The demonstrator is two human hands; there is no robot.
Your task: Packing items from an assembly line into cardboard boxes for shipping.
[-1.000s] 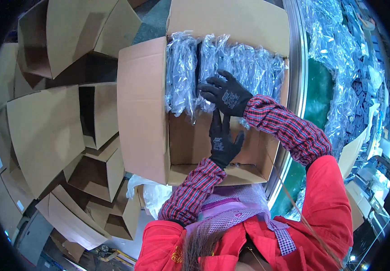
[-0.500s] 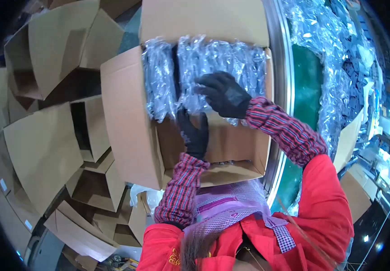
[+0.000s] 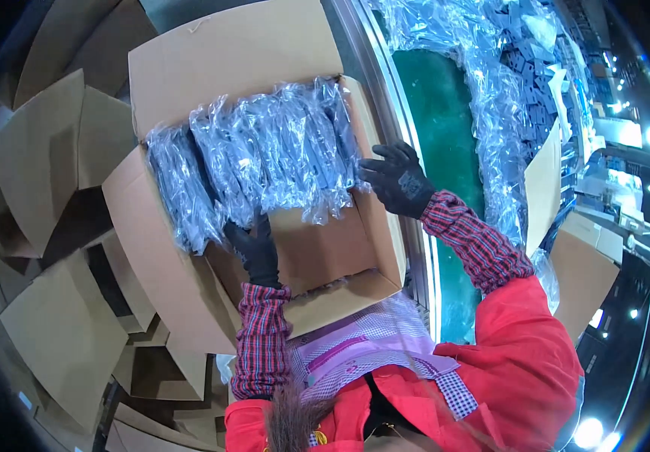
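An open cardboard box [image 3: 325, 248] stands before me, its flaps folded out. A row of clear plastic-wrapped packets [image 3: 279, 151] stands on edge across its far part; what is inside the wrapping I cannot make out. A dark gap parts the leftmost wrapped packet [image 3: 182, 188] from the others. My left hand [image 3: 255, 248], in a black glove, is at the near edge of the packets beside that gap, thumb and fingers apart. Over the box's right wall is my right hand [image 3: 399, 179], also gloved, fingers spread and holding nothing.
Along the box's right side runs a metal rail [image 3: 396, 98], with a green belt surface [image 3: 445, 128] beyond it. More plastic-wrapped packets [image 3: 498, 128] and dark parts [image 3: 532, 83] lie farther right. Several open cardboard boxes [image 3: 65, 331] crowd the left.
My right hand has moved off the packets to the box's right wall. My left hand stays by the gap. The view has shifted and turned, so the box sits farther left and tilted.
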